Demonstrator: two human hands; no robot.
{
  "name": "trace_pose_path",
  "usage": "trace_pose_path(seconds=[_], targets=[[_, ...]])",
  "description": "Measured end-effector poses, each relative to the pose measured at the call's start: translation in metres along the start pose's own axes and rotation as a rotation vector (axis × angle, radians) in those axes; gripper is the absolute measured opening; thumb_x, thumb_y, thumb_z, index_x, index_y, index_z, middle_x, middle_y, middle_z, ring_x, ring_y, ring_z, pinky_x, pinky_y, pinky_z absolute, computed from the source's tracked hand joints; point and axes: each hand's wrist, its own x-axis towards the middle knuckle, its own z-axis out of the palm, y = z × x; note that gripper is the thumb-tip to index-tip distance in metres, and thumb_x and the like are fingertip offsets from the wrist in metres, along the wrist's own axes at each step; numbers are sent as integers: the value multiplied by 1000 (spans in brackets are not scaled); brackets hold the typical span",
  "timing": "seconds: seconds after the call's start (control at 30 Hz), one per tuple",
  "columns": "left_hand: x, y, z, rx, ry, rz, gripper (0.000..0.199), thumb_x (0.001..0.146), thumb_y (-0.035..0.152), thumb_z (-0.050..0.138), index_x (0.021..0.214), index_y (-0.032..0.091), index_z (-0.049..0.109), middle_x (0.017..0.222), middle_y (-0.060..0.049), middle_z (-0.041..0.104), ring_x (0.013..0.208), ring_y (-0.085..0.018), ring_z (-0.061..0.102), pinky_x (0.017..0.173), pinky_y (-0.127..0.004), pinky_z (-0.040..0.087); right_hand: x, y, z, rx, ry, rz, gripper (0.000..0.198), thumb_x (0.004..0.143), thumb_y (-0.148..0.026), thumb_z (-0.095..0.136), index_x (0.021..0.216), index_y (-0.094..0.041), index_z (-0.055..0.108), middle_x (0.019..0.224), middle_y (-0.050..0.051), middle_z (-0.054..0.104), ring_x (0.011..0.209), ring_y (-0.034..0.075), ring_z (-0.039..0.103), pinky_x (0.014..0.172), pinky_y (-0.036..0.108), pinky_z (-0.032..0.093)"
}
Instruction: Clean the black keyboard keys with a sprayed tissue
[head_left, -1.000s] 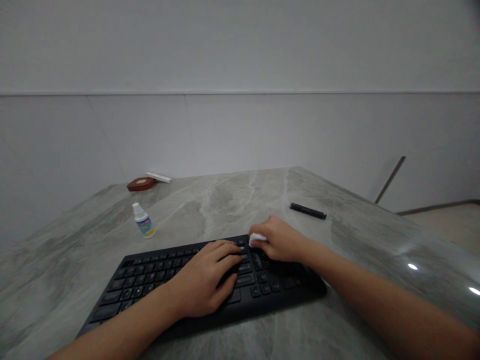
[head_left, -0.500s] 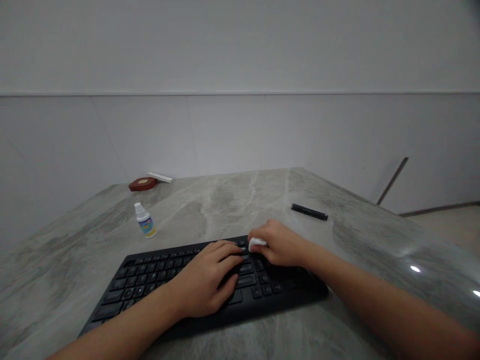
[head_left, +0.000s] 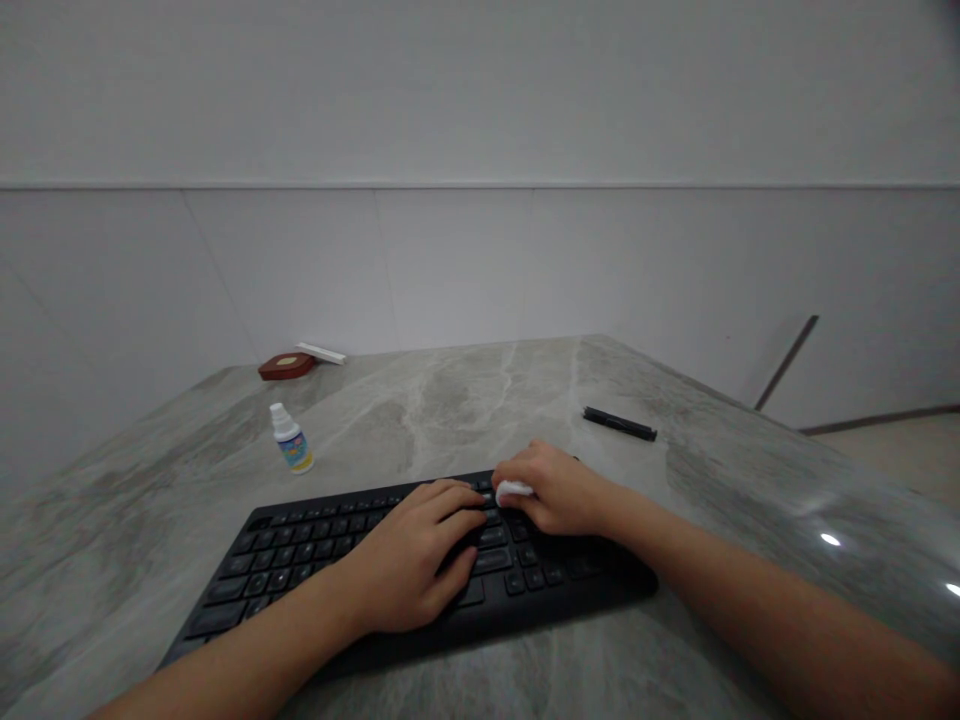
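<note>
A black keyboard (head_left: 315,532) lies slightly angled on the grey marbled table in front of me. My left hand (head_left: 420,555) rests on its middle keys, fingers stretched out and a little apart, holding nothing. Pinched in my right hand (head_left: 551,490) is a small white wad (head_left: 513,491), perhaps tissue or cotton. That hand sits over the upper right part of the keyboard, the wad against the keys near my left fingertips. Keys beneath both hands are hidden.
A small white bottle (head_left: 291,440) with a blue and yellow label stands beyond the keyboard's left side. A black pen (head_left: 619,424) lies past my right hand. At the far left edge of the table (head_left: 450,400) are a reddish-brown object (head_left: 286,367) and a white strip (head_left: 322,353).
My right hand with the white wad has shifted very slightly to the left. The left hand and the keyboard stay in place.
</note>
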Motion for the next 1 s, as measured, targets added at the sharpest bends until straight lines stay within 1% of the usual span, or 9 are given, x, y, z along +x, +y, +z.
trace_pose_path(seconds=[0.07, 0.2, 0.3, 0.47, 0.57, 0.73, 0.83, 0.93, 1.0], targets=[[0, 0, 0, -2, -1, 1, 32, 90, 13, 50, 120, 13, 61, 124, -13, 61, 122, -26, 53, 107, -46, 45, 1, -2, 0, -15, -12, -16, 12, 86, -16, 58, 90, -18, 68, 78, 5, 71, 76, 19, 64, 76, 30, 41], [-1, 0, 0, -5, 2, -6, 33, 90, 13, 50, 121, 14, 60, 124, -13, 61, 122, -26, 53, 107, -46, 45, 1, -3, -2, -48, 9, 27, 11, 87, -17, 58, 91, -17, 68, 78, 5, 71, 75, 19, 63, 74, 30, 40], [-1, -1, 1, -2, 1, -3, 33, 89, 13, 51, 122, 14, 60, 125, -13, 60, 122, -26, 53, 107, -45, 45, 1, -2, -2, -39, -37, -22, 9, 85, -18, 58, 86, -18, 67, 76, 5, 71, 75, 19, 63, 72, 28, 40], [-1, 0, 1, 1, 2, 0, 32, 89, 13, 51, 120, 12, 60, 124, -13, 61, 122, -26, 53, 107, -45, 45, 2, -3, -3, -58, -10, 14, 11, 87, -18, 57, 90, -18, 68, 79, 6, 71, 76, 19, 63, 73, 28, 41], [-1, 0, 1, -10, 7, -1, 32, 90, 13, 50, 121, 14, 60, 124, -13, 61, 121, -26, 53, 106, -45, 46, 2, -4, -2, -35, -48, -16, 11, 84, -17, 58, 86, -19, 69, 77, 5, 72, 76, 19, 64, 72, 28, 41], [-1, -1, 1, -3, 10, 3, 33, 89, 13, 50, 121, 14, 60, 125, -13, 61, 122, -27, 53, 107, -47, 45, -1, -2, -3, 13, 8, 94, 14, 88, -20, 58, 95, -20, 70, 83, 5, 74, 80, 20, 66, 74, 28, 43], [-1, -2, 1, -2, 7, -1, 33, 90, 13, 50, 121, 14, 60, 125, -13, 60, 122, -27, 53, 107, -47, 45, -2, -2, -4, 13, -13, 105, 12, 87, -21, 60, 93, -20, 71, 83, 5, 74, 81, 20, 67, 75, 28, 43], [-2, -1, 1, -7, 11, 3, 33, 90, 13, 50, 121, 15, 59, 124, -12, 61, 121, -27, 53, 106, -48, 46, -2, -2, -6, -14, 17, 129, 12, 88, -22, 60, 91, -20, 71, 83, 6, 74, 81, 20, 67, 76, 28, 43], [-2, 0, 0, -7, 15, 5, 33, 90, 13, 49, 121, 15, 59, 123, -12, 61, 121, -27, 54, 105, -48, 46, -2, -1, -6, -5, -4, 109, 11, 87, -21, 60, 90, -20, 71, 82, 5, 74, 80, 20, 67, 73, 27, 43]])
